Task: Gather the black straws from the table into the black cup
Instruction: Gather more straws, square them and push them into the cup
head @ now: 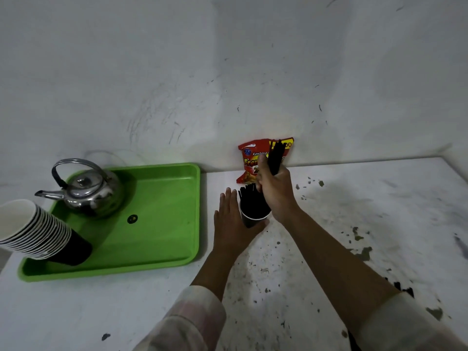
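A: The small black paper cup (254,219) stands on the white, paint-chipped counter (354,224), already packed with thin black plastic straws (249,198) that fan out above its rim. The right hand (274,191), just above and behind the cup, is clenched on another bundle of black straws (275,158), held upright.

B: And the left hand (231,221)?

A: It lies flat and open against the cup's left side, fingers straight, bracing more than gripping. That is my worry: the cup is light and top-heavy, and if the bundle comes down at a slant it may catch on the standing straws and tip the cup to the right, where nothing stops it.

B: Could some miss the opening?

A: Probably, since the mouth looks nearly full. Ends landing on the rim could slide down outside or push others out.

B: Anything close by?

A: A red snack packet (255,160) leans on the wall just behind the cup; a knock could topple it. The green plastic tray (164,224) with a steel kettle (88,191) and a stack of paper cups (38,231) sits well to the cup's left.
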